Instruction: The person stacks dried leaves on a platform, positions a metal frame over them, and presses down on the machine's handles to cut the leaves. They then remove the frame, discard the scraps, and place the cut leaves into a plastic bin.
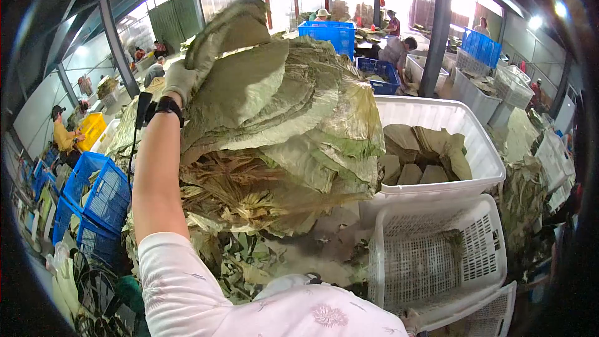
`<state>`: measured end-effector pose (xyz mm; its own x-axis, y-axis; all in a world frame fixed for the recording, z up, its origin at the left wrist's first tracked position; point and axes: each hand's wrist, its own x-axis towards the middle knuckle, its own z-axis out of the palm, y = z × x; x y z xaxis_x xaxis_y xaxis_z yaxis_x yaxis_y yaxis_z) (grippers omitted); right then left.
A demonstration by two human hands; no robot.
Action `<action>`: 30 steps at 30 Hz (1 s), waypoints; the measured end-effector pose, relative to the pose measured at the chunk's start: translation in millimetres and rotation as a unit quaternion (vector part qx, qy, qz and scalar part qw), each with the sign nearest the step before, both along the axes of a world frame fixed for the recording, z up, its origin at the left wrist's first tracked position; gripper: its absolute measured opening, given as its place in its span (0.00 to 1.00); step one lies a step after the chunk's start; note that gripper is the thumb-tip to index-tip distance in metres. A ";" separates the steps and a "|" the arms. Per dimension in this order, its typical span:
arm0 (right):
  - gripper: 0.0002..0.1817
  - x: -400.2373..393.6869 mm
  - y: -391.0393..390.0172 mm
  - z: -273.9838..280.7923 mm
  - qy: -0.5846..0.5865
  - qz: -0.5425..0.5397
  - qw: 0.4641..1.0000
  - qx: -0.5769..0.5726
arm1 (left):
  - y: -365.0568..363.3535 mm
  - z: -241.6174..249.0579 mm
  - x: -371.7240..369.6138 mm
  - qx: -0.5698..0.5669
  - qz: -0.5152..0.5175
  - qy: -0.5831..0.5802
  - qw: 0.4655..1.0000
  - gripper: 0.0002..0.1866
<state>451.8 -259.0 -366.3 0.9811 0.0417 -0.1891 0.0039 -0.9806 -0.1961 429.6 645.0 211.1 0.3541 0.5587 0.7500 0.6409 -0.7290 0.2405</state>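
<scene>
My left hand (182, 81), in a pale glove with a dark band at the wrist, is wrapped round the edge of some large dried leaves (228, 31) and holds them raised and folded over. Beneath and to the right lies a tall pile of flat green-brown leaves (318, 106), with crumpled brown ones lower down. Low in the view, by the white perforated crate (437, 249), a small part of my right hand (412, 321) shows beside my shirt; its fingers cannot be made out.
A white tub (430, 109) with folded leaves stands right of the pile. Blue crates (106, 193) are stacked at the left. Leaf scraps (256, 259) lie below the pile. Farther back are a person bending over crates (396, 56), a seated person (63, 134) and posts.
</scene>
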 end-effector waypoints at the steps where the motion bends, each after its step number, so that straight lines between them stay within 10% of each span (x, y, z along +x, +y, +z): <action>1: 0.12 1.8 -2.1 -4.0 -0.003 -0.001 1.000 0.004 | 16.5 0.8 -5.5 -0.035 -0.099 -0.096 0.990 0.19; 10: 0.14 4.9 -27.7 -68.6 -0.028 0.032 0.998 0.041 | 17.0 46.5 -37.1 0.123 -0.053 -0.145 0.980 0.15; 15: 0.16 -25.4 -68.0 -225.5 -0.225 0.151 0.962 -0.036 | 7.4 76.2 -68.9 0.220 -0.017 -0.138 0.966 0.14; 19: 0.18 -8.5 -7.7 -10.1 0.041 0.024 0.996 0.076 | -72.5 81.1 -91.6 0.294 -0.032 -0.062 0.953 0.15; 30: 0.15 -14.8 -21.3 -30.4 0.021 0.015 0.999 0.038 | -201.0 -11.5 -49.0 0.042 -0.084 0.308 0.947 0.20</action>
<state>437.0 -280.3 -396.7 0.9704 0.0860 -0.2255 0.0225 -0.9625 -0.2705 380.6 444.0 199.5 0.8176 0.4032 0.4110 0.5137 -0.8332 -0.2047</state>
